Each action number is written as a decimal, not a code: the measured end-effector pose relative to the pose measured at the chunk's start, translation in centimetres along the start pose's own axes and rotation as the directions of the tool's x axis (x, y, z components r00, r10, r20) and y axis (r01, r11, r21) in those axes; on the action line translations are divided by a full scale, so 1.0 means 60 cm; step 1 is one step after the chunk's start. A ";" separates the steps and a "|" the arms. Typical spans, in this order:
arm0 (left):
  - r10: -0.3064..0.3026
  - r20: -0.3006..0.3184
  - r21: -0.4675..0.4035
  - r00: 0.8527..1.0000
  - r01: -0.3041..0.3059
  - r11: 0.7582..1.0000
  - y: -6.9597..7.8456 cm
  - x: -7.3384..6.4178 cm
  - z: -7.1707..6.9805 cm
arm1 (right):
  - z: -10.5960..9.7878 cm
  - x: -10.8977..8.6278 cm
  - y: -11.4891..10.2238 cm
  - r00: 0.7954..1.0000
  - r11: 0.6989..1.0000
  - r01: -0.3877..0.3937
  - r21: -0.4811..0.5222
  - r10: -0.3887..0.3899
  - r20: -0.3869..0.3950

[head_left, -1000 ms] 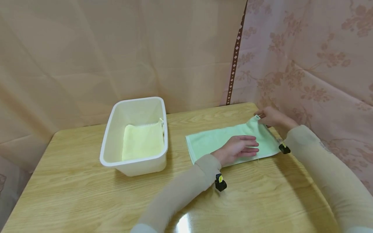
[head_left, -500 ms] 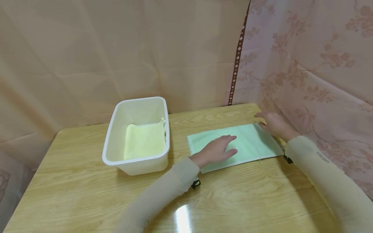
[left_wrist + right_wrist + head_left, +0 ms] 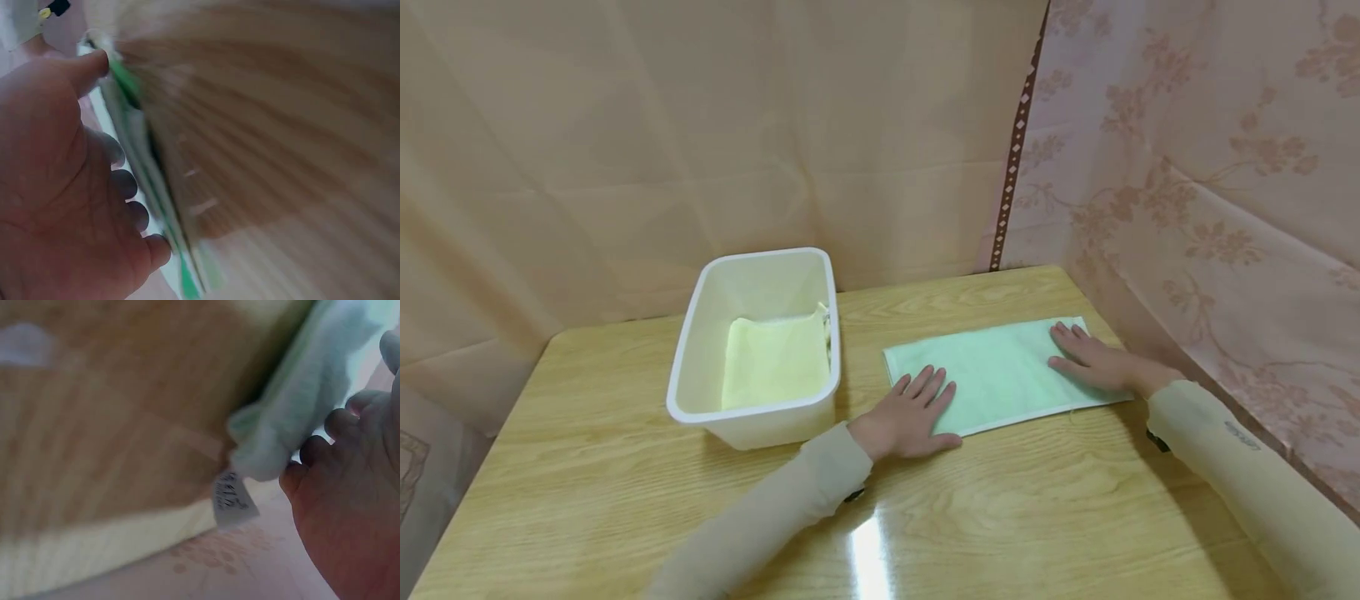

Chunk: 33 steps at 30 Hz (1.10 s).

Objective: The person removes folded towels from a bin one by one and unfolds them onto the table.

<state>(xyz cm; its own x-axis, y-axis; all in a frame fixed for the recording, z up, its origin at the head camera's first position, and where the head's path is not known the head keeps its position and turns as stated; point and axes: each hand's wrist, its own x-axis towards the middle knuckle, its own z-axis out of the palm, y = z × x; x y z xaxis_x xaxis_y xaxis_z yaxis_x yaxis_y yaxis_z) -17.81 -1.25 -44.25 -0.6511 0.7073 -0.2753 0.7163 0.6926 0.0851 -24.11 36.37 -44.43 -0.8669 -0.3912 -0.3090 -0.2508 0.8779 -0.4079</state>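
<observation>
Pale drapes (image 3: 887, 125) hang behind the counter (image 3: 1037, 508), where I see a folded green cloth (image 3: 1000, 375) beside a white tub (image 3: 767, 427). Left hand (image 3: 904, 419) and right hand (image 3: 1093, 363) rest, fingers extended, on the cloth's ends, gripping nothing; even outward strokes should smooth it.

Tabletop (image 3: 1045, 508) lies open between the forearms (image 3: 752, 529); left of the green cloth (image 3: 1000, 375), a white bin (image 3: 775, 426) obstructs.

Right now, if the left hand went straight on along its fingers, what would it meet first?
More of the green cloth, which the left hand seems to touch; beyond that, tabletop, then probably the beige curtain, though depth is unclear.
</observation>
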 end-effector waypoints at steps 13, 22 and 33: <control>0.013 0.064 0.038 0.998 -0.016 0.999 -0.016 -0.002 0.007 | 0.015 -0.007 0.009 1.000 1.000 -0.003 -0.022 0.003 0.006; -0.001 0.076 0.068 0.997 -0.005 0.998 -0.013 -0.015 0.007 | 0.033 -0.058 0.012 0.992 0.992 0.094 -0.081 -0.100 -0.076; 0.052 0.046 0.025 0.998 -0.054 0.998 -0.017 -0.026 -0.001 | 0.050 -0.099 0.025 0.987 0.982 0.112 -0.155 -0.128 -0.097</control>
<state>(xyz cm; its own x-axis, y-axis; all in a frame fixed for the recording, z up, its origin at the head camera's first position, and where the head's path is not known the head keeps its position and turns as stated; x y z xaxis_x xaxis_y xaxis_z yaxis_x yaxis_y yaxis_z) -17.54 -3.06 -43.85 -0.6003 0.7353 -0.3145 0.7564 0.6497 0.0754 -18.06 39.17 -45.79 -0.8655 -0.4713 -0.1697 -0.4097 0.8609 -0.3016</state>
